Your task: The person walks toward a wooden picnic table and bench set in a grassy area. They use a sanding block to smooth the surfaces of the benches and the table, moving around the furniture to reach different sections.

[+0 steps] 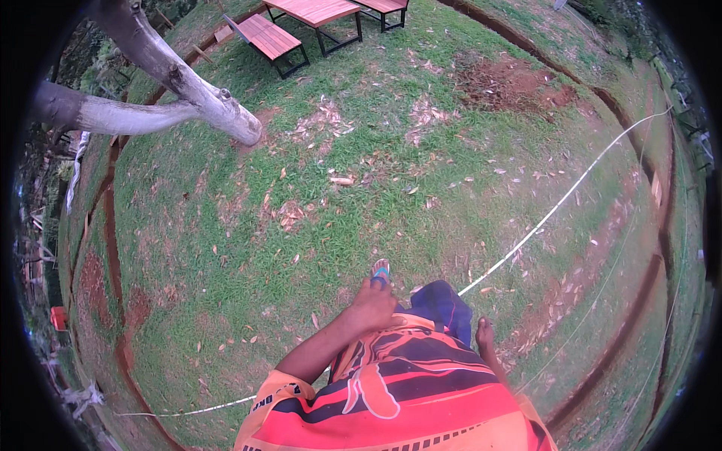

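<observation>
A view straight down from a person's head onto a grassy lawn (226, 248) scattered with dry leaves. The person wears a bright orange, red and black patterned shirt (391, 398) that fills the lower middle of the picture. The left hand (374, 304) hangs in front of the body with its fingers curled loosely together; it holds nothing that can be seen. The right hand (485, 332) rests low at the person's side, fingers together and pointing downward, and whether it grips anything cannot be told. A thin white string (556, 207) lies stretched across the grass, running from the upper right down toward the person's legs, passing just right of the left hand and near the right hand, touching neither; it shows again at the lower left beyond the shirt. Just above the left hand a foot in a blue sandal (380, 272) stands on the grass. A pale leaning tree trunk (195, 94) rises at the upper left, and a wooden picnic table with benches (312, 22) stands at the top, well apart from the person.
</observation>
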`<act>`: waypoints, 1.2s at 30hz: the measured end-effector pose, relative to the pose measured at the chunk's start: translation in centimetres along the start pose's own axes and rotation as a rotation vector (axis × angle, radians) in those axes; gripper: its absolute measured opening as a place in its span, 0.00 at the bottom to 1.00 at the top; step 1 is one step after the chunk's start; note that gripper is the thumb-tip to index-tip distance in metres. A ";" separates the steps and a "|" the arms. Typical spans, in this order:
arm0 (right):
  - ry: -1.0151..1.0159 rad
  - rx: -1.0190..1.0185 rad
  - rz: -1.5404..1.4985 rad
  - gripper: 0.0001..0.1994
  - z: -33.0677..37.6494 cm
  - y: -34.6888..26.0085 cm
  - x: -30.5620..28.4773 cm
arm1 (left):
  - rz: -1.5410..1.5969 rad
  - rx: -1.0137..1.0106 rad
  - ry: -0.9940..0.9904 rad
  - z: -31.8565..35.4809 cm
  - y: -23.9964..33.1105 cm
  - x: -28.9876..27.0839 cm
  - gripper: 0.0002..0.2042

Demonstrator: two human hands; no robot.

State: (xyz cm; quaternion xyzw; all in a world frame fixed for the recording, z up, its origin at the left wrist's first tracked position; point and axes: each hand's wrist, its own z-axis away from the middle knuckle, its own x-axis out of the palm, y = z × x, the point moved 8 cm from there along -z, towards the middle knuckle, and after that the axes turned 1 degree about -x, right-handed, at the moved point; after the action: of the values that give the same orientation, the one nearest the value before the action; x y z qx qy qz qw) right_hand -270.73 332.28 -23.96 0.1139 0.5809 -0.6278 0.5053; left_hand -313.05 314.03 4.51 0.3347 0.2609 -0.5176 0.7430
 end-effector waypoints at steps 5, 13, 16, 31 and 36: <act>-0.410 0.350 0.177 0.25 1.8 2.7 1.7 | 0.219 -0.157 -0.056 -10.2 -15.4 -1.6 0.33; -0.387 -0.015 -0.058 0.24 -31.0 -7.6 4.8 | 0.806 -0.478 0.187 -26.6 -28.7 1.9 0.29; -0.332 -0.206 -0.014 0.24 -51.2 -16.9 2.9 | 1.486 -0.641 0.544 -30.8 -32.5 10.1 0.26; -0.245 -0.481 -0.047 0.30 -94.9 -56.4 4.0 | 2.246 -1.125 0.542 -44.1 -35.3 17.0 0.16; -0.247 -0.484 0.312 0.35 -102.9 -48.1 13.3 | 2.500 -1.368 0.839 -43.2 -46.1 18.3 0.16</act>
State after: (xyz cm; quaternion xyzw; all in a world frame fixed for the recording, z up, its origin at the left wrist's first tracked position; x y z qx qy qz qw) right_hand -359.46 403.56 -34.90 0.0010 0.6234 -0.3952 0.6746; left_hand -352.35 325.21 -47.09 0.0521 0.1883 0.7927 0.5775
